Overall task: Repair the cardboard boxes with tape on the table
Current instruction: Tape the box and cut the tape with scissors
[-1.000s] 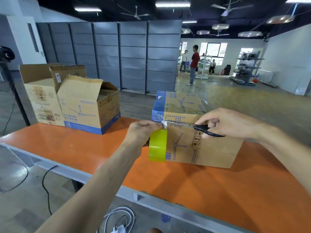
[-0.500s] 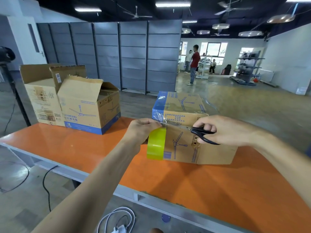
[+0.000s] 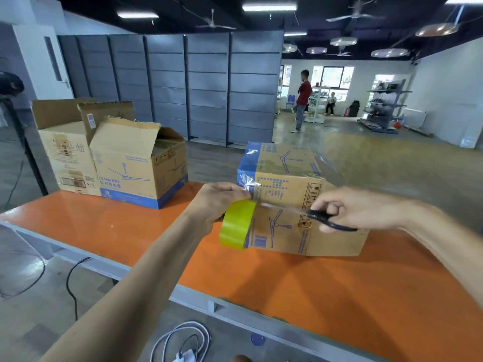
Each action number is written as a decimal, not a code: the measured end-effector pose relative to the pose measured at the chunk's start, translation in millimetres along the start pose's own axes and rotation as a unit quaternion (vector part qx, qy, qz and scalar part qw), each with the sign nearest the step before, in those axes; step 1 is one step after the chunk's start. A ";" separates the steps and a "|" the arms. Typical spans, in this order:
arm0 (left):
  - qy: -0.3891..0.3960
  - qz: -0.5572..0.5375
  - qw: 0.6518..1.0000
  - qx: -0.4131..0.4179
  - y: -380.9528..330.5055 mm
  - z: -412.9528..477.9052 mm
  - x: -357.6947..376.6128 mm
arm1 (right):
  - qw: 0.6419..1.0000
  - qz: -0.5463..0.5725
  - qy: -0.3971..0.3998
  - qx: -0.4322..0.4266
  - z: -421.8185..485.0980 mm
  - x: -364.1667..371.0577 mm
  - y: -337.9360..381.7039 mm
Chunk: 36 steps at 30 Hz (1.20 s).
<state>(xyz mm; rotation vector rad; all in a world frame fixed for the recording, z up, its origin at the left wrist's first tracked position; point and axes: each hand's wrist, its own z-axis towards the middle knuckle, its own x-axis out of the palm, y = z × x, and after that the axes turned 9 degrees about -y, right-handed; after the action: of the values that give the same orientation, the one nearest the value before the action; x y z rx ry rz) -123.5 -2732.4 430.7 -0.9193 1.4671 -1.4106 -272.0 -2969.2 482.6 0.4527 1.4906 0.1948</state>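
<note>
A closed cardboard box (image 3: 287,176) with blue fan print lies on the orange table (image 3: 261,283), clear tape shining on its top and near edge. My left hand (image 3: 217,205) grips a yellow-green tape roll (image 3: 237,224) in front of the box's left corner, with a strip of clear tape stretched from it toward the right. My right hand (image 3: 360,209) holds black-handled scissors (image 3: 324,220) whose blades reach along the stretched strip, in front of the box's near side.
Two open cardboard boxes (image 3: 138,165) (image 3: 65,150) stand at the table's far left. White cables (image 3: 183,343) lie on the floor below the near edge. Grey partition panels (image 3: 209,84) stand behind, and people (image 3: 302,100) are far back in the room.
The tape roll has dropped a little and tilted. My right hand with the scissors has shifted right and down along the tape strip.
</note>
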 end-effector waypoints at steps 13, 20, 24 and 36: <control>-0.074 -0.026 0.996 0.052 13.6 -20.5 1.5 | 0.985 -0.157 0.056 0.041 -14.9 104.2 -38.6; -0.199 -0.086 0.971 0.096 22.2 -16.7 -11.1 | 0.962 -0.080 -0.214 -0.149 5.5 76.4 18.9; -0.228 -0.091 0.961 0.127 16.0 -7.7 -9.8 | 0.879 -0.044 -0.401 -0.255 51.3 56.2 56.4; -0.221 -0.009 0.944 0.245 38.6 30.0 19.9 | 0.765 -0.258 -0.544 -0.230 116.8 93.1 65.0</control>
<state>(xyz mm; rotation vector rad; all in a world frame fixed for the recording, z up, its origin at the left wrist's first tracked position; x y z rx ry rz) -99.8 -2758.3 391.3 -0.8529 0.7280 -1.3801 -139.4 -2893.4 425.9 -0.2672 0.3248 -0.1447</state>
